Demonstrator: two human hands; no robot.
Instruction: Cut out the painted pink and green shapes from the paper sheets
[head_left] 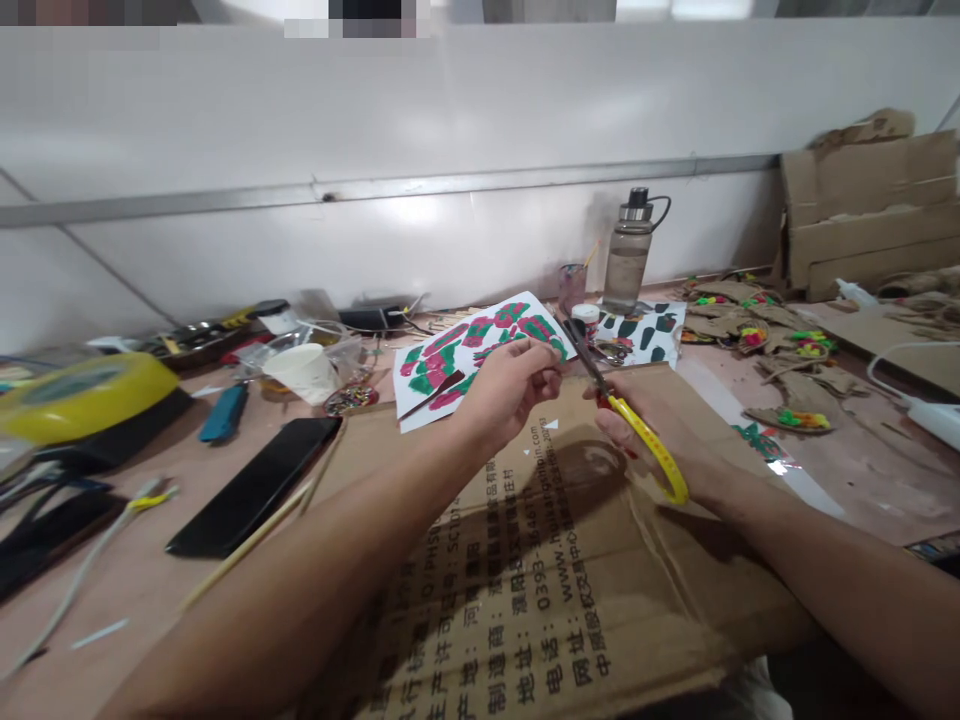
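Note:
My left hand (517,385) pinches the right part of a white paper sheet (409,362) painted with green and pink patches. My right hand (637,425) is closed on scissors with yellow handles (652,455). Their dark blades point up and left, close to the right edge of the sheet. Below both hands lies a flat brown cardboard piece (480,560) with printed black characters. Small white paper scraps (551,425) rest on it.
A black phone (255,487), a wooden stick and yellow tape roll (82,395) lie left. A white cup (300,372) stands behind them. Further back are a water bottle (628,255) and another painted sheet (649,335). Decorated cardboard pieces (795,395) and a glue gun (934,418) lie right.

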